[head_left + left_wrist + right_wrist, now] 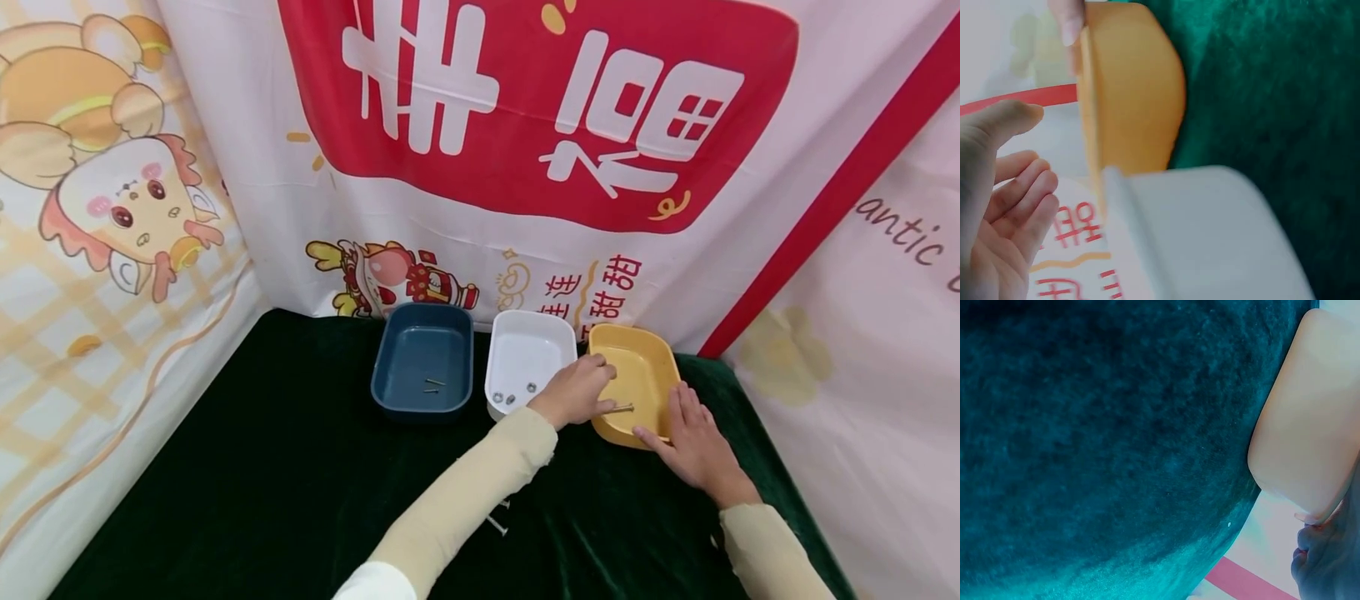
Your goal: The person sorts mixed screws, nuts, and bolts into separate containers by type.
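My left hand [576, 392] hovers over the near left part of a yellow tray [637, 342]. In the left wrist view its thumb [1019, 117] stands apart from loosely bent fingers [1029, 194], with nothing seen between them. A bolt [622, 408] shows at the thumb tip in the head view; whether it touches the hand I cannot tell. My right hand [697, 433] rests against the yellow tray's near right corner, fingers fairly straight along the right side and thumb at the near rim. The right wrist view shows only part of that hand.
Left of the yellow tray stands a white tray [532, 333] with several nuts [510, 399]. Farther left, a blue tray [422, 321] holds two small screws [433, 382]. Bolts [497, 525] lie on the dark green cloth [285, 467], partly behind my left forearm. Printed curtains [465, 200] hang behind.
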Demonstrator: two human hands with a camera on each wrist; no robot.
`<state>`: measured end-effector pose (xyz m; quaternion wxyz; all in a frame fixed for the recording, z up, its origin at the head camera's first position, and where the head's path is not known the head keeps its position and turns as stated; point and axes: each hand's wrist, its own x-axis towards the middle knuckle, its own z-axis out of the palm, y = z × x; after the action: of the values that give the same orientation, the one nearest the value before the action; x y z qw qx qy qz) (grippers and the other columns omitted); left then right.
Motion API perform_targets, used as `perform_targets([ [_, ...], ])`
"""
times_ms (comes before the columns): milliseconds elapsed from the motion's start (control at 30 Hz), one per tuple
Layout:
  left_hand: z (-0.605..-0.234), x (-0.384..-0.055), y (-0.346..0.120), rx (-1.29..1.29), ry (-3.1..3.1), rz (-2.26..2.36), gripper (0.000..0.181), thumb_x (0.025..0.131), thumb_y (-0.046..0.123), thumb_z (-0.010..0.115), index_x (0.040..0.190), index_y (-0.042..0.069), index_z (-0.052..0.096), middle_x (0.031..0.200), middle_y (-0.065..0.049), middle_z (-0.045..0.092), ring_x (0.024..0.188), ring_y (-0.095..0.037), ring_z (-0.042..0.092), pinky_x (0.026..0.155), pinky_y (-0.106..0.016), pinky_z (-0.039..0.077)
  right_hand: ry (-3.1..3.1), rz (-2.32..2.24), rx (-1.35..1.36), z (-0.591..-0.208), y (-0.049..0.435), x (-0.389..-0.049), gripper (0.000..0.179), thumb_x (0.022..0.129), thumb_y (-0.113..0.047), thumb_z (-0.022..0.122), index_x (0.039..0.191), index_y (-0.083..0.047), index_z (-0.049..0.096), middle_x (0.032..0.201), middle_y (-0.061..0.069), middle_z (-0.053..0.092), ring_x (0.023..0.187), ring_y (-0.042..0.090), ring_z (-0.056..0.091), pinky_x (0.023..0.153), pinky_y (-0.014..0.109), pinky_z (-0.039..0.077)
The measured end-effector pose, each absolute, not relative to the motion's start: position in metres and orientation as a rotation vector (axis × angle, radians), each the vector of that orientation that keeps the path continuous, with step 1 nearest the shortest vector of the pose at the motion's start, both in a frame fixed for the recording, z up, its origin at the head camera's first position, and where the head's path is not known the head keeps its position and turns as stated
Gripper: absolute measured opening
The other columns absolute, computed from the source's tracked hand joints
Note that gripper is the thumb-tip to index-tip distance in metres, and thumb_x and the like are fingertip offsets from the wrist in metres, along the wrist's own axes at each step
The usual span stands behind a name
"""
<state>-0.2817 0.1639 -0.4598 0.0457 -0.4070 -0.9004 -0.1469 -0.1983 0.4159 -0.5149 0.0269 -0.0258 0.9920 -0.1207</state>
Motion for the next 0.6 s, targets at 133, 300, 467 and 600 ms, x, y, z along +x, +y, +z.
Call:
perform_targets([
  [133, -0.439, -0.277, 0.147, -1.281, -2.695, -0.446, 0.043, 0.097, 0.038, 0.075, 0.133, 0.015, 0.070, 0.128, 0.000, 0.067, 0.116, -0.014, 0.065, 0.097, -0.025, 0.056, 3.064, -0.367, -0.077, -0.514, 0.417, -0.199, 0.113, 0.099, -0.078, 0.042, 0.168, -0.004, -0.009, 0.177, 0.023, -0.003, 0.162, 0.050, 0.001, 0.127, 0.073, 0.011],
  [300, -0.412, -0.267, 0.118, -1.353, -2.664, -0.436, 0.043, 0.097, 0.036, 0.075, 0.134, 0.013, 0.069, 0.129, -0.002, 0.066, 0.116, -0.015, 0.064, 0.096, -0.027, 0.057, 3.068, -0.362, -0.077, -0.514, 0.417, -0.199, 0.114, 0.098, -0.079, 0.041, 0.168, -0.002, -0.008, 0.177, 0.024, -0.004, 0.162, 0.050, 0.002, 0.127, 0.073, 0.011],
  [467, -0.400, -0.260, 0.086, -1.424, -2.642, -0.330, 0.041, 0.099, 0.033, 0.073, 0.134, 0.014, 0.067, 0.127, -0.001, 0.066, 0.116, -0.015, 0.062, 0.095, -0.028, 0.057, 3.063, -0.354, -0.069, -0.515, 0.416, -0.199, 0.115, 0.098, -0.079, 0.041, 0.167, -0.001, -0.006, 0.177, 0.025, -0.003, 0.162, 0.051, 0.002, 0.126, 0.074, 0.012],
  [600, -0.395, -0.256, 0.061, -1.445, -2.650, -0.238, 0.041, 0.099, 0.033, 0.074, 0.134, 0.014, 0.066, 0.129, -0.002, 0.065, 0.117, -0.016, 0.062, 0.097, -0.030, 0.057, 3.061, -0.338, -0.056, -0.515, 0.415, -0.200, 0.116, 0.097, -0.080, 0.040, 0.167, 0.000, -0.005, 0.177, 0.025, -0.004, 0.161, 0.051, 0.003, 0.127, 0.073, 0.012],
])
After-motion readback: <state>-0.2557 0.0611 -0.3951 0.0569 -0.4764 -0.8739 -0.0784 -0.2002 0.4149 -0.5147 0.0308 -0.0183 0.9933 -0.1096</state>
